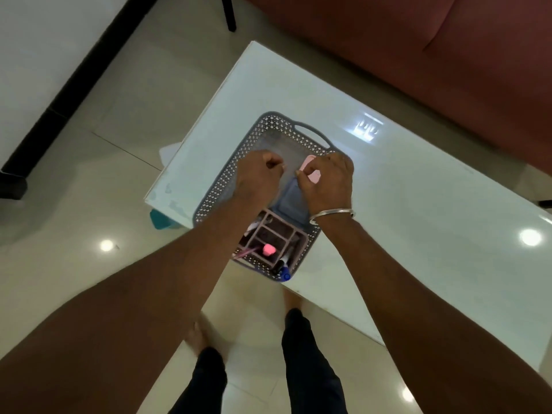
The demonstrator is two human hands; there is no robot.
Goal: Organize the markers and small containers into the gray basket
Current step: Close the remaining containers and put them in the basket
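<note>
1. the glass table [388, 189] carries the gray basket [227, 174], which sits at its near-left corner with the handle end pointing away from the person.
2. inside the basket, a pink divided organizer [277, 231] fills the near end and a blue-gray container [291, 201] lies just beyond it. the far end looks open.
3. judged step: placing small containers. the markers appear sorted already, with a pink-capped marker [268, 249] and a blue marker [285, 274] standing in the organizer cells.
4. the right hand [328, 180] hovers over the basket's middle, fingers curled round a small pink container [312, 171].
5. the left hand [260, 171] hangs beside it, fingers clenched. whether they pinch anything cannot be told.
6. next move, as a judgement: lower the pink container into the free far end, beside the blue-gray one, then release.
7. hard to read: the right hand covers most of the pink container, so its shape is unclear. the forearms hide part of the basket's near-left wall. other organizer contents are too dark to identify.
</note>
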